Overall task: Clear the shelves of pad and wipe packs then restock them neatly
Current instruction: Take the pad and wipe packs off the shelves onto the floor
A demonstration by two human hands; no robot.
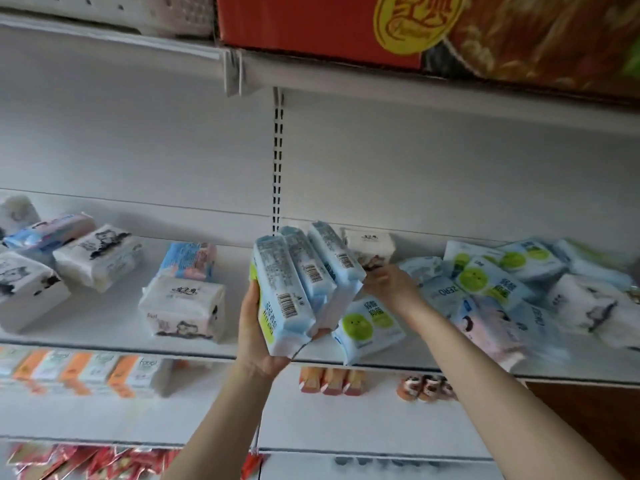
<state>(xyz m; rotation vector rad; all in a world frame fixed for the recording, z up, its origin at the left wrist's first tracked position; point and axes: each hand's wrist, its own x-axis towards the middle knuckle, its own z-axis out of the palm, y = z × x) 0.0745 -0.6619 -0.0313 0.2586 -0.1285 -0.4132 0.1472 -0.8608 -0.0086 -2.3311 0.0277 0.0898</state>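
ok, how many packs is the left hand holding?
3, fanned side by side in the left hand: left pack, middle pack, right pack next to the right hand. Another could be hidden behind them.

Single head-worn wide-angle view, facing store shelving head-on, close, within arms' reach. Eye level above middle shelf (104,344): its top surface shows. Forearms enter from bottom edge. Left hand (254,337) with blue packs (304,282) at frame centre, right hand (389,285) just right of it. Red carton (311,26) at top edge. Frame rolled, right side lower. Sides blurred.
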